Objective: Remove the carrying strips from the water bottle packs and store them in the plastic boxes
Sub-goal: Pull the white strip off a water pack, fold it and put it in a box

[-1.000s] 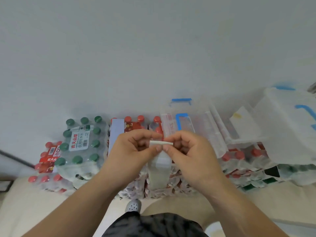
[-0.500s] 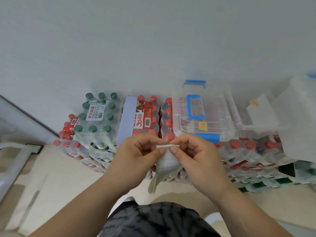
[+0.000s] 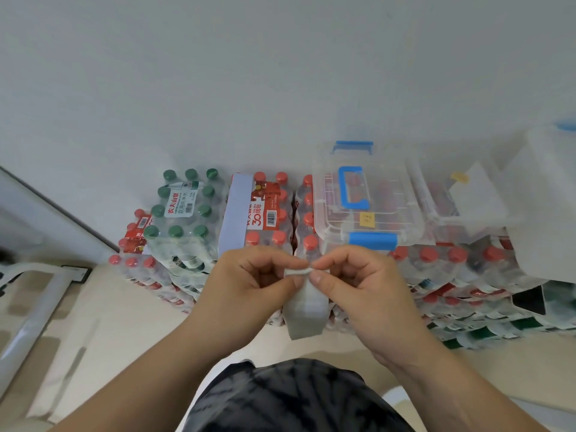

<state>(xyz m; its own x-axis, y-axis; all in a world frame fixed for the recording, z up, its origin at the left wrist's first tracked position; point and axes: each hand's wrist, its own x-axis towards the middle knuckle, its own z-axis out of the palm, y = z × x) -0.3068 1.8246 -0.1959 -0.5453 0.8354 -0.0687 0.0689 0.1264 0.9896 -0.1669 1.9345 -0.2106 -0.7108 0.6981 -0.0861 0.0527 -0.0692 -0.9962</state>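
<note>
A translucent white carrying strip (image 3: 307,310) hangs folded between my hands in front of the stacked water bottle packs. My left hand (image 3: 249,285) and my right hand (image 3: 361,285) both pinch its top edge with thumb and forefinger. A red-capped pack (image 3: 268,210) behind my hands still carries a pale blue strip (image 3: 235,210) along its left side. A green-capped pack (image 3: 184,210) stands to its left. On the packs to the right sits a clear plastic box (image 3: 364,198) with a blue handle and blue latches, its lid closed.
A second clear box (image 3: 442,201) lies right of the first, and a larger clear box (image 3: 548,194) sits at the far right edge. More packs (image 3: 467,291) are stacked low on the right. A white wall rises behind; a white frame (image 3: 34,307) stands on the floor at left.
The view has tilted down and closer, so the packs and boxes sit higher in frame. Both hands keep pinching the strip's top; the hanging part now looks folded flatter.
</note>
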